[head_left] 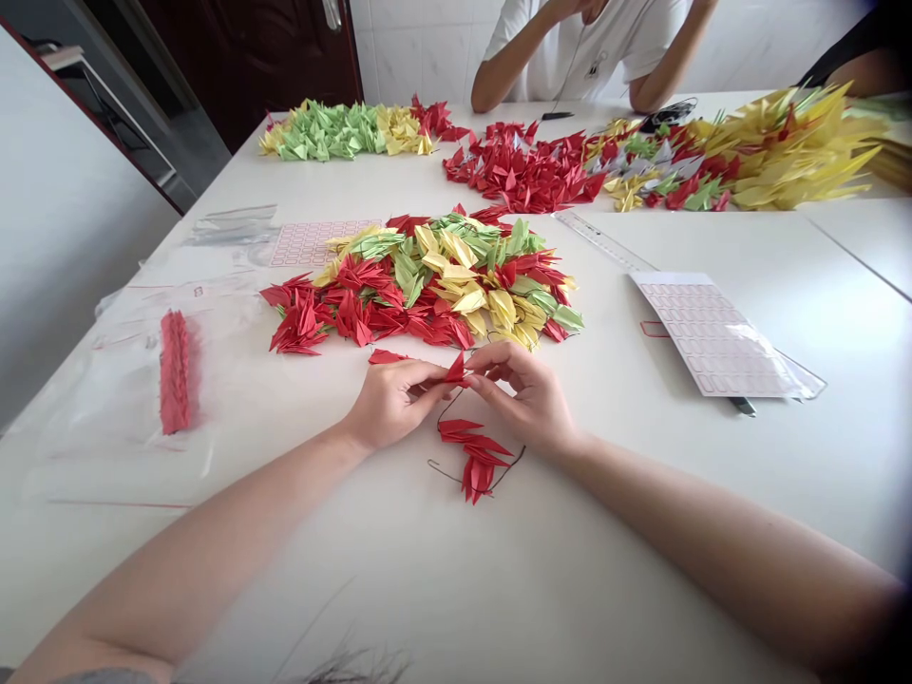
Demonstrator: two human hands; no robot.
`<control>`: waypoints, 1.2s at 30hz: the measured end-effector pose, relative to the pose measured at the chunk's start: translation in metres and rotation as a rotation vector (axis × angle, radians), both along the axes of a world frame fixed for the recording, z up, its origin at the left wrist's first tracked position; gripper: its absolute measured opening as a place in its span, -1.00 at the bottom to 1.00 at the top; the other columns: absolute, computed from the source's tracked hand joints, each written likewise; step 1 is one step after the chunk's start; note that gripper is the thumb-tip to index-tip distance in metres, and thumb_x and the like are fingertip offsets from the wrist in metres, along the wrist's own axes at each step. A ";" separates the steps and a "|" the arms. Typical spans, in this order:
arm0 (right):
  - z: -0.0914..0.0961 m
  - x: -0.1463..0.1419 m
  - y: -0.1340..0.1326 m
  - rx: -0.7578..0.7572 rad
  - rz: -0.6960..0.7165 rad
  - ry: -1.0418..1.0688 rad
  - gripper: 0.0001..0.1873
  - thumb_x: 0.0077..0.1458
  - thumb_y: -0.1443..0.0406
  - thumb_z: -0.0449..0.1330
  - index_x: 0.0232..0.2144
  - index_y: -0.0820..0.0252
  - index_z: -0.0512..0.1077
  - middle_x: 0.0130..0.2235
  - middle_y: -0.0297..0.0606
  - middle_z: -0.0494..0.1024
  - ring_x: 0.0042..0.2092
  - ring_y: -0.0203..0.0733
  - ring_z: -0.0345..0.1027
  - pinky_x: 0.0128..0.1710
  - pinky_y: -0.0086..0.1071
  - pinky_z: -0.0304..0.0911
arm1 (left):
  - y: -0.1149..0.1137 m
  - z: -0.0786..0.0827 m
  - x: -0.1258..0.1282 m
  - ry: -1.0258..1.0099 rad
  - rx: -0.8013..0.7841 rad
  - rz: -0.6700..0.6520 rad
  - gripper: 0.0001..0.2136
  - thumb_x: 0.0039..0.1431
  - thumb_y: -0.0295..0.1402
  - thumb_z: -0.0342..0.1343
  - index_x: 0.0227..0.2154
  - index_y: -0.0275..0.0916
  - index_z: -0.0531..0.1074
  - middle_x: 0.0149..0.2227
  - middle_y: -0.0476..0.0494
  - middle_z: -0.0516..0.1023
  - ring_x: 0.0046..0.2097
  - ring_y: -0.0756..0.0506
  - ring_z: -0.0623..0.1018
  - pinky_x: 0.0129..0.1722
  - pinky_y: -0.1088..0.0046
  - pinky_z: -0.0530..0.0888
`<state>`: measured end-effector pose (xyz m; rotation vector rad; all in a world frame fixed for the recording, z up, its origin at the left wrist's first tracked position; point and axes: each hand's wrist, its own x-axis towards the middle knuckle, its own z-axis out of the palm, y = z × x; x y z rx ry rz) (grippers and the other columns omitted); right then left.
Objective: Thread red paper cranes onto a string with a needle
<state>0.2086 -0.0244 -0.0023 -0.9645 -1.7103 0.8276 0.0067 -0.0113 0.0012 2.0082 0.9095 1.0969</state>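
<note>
Red paper cranes (476,465) are lying on a thin dark wire (443,407) just in front of a large pile of red, yellow and green paper cranes (427,285); the left hand (391,404) and right hand (520,394) are half closing, pinching a single red paper crane (456,369), and most of the pile is remaining loose.

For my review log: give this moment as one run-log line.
left hand: red origami crane | right hand: same crane | below: strung red cranes

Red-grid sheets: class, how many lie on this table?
2. One red-grid sheet lies right of the central heap of origami cranes; the other lies left, partly under it. More could be hidden beneath the cranes.
</note>
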 end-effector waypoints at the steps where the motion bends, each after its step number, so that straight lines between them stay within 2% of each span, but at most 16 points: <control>1: 0.000 0.000 0.000 0.023 0.007 -0.019 -0.77 0.25 0.07 0.24 -0.22 0.08 0.49 -0.26 -0.21 0.53 -0.28 -0.20 0.41 -0.35 -0.30 0.41 | 0.000 -0.001 0.000 0.010 0.010 0.011 -0.87 0.21 -0.41 0.18 -0.26 -0.26 0.63 -0.33 -0.11 0.71 -0.35 -0.04 0.67 -0.36 0.56 0.61; 4: 0.001 -0.001 -0.001 0.075 0.021 -0.071 -0.80 0.19 0.13 0.32 -0.19 0.06 0.55 -0.22 -0.19 0.54 -0.24 -0.17 0.41 -0.36 -0.29 0.45 | 0.000 -0.003 0.000 0.009 -0.043 0.024 -0.87 0.17 -0.43 0.17 -0.30 -0.27 0.63 -0.31 -0.11 0.71 -0.33 -0.05 0.67 -0.34 0.55 0.60; 9: 0.000 -0.002 0.000 0.071 -0.012 -0.095 -0.79 0.14 0.19 0.36 -0.16 0.05 0.56 -0.17 -0.17 0.50 -0.10 -0.11 0.41 -0.32 -0.30 0.48 | 0.001 -0.001 0.001 -0.154 -0.376 -0.073 -0.80 0.18 -0.29 0.23 -0.27 -0.31 0.64 -0.26 -0.20 0.71 -0.22 -0.15 0.70 -0.21 0.43 0.65; 15: -0.002 -0.001 0.002 0.067 -0.006 -0.071 -0.83 0.17 0.16 0.33 -0.23 0.08 0.52 -0.20 -0.18 0.50 -0.17 -0.15 0.41 -0.36 -0.32 0.48 | 0.004 0.005 0.001 -0.228 -0.579 -0.134 -0.69 0.11 -0.14 0.31 -0.28 -0.32 0.66 -0.28 -0.22 0.72 -0.18 -0.23 0.71 -0.13 0.31 0.66; 25: 0.003 0.000 0.001 -0.023 0.009 -0.067 -0.67 0.18 0.02 0.30 -0.42 0.12 0.45 -0.31 -0.21 0.51 -0.32 -0.20 0.36 -0.41 -0.32 0.39 | 0.003 0.006 0.000 -0.198 -0.575 -0.110 -0.70 0.08 -0.12 0.32 -0.35 -0.30 0.66 -0.35 -0.20 0.71 -0.26 -0.20 0.71 -0.25 0.36 0.66; 32: 0.003 0.002 0.003 -0.335 0.111 0.053 -0.60 0.12 -0.05 0.32 -0.39 0.17 0.48 -0.32 -0.19 0.57 -0.32 -0.18 0.45 -0.36 -0.27 0.40 | 0.001 0.005 0.000 -0.195 -0.587 -0.088 -0.78 0.01 -0.24 0.37 -0.42 -0.33 0.63 -0.42 -0.19 0.69 -0.40 -0.11 0.66 -0.37 0.46 0.61; 36: 0.003 0.003 0.004 -0.381 0.132 0.057 -0.60 0.13 -0.02 0.32 -0.41 0.21 0.50 -0.36 -0.19 0.58 -0.36 -0.20 0.43 -0.40 -0.30 0.37 | -0.001 0.006 0.001 -0.184 -0.578 -0.112 -0.73 -0.02 -0.18 0.40 -0.46 -0.32 0.61 -0.47 -0.17 0.67 -0.46 -0.08 0.63 -0.44 0.49 0.59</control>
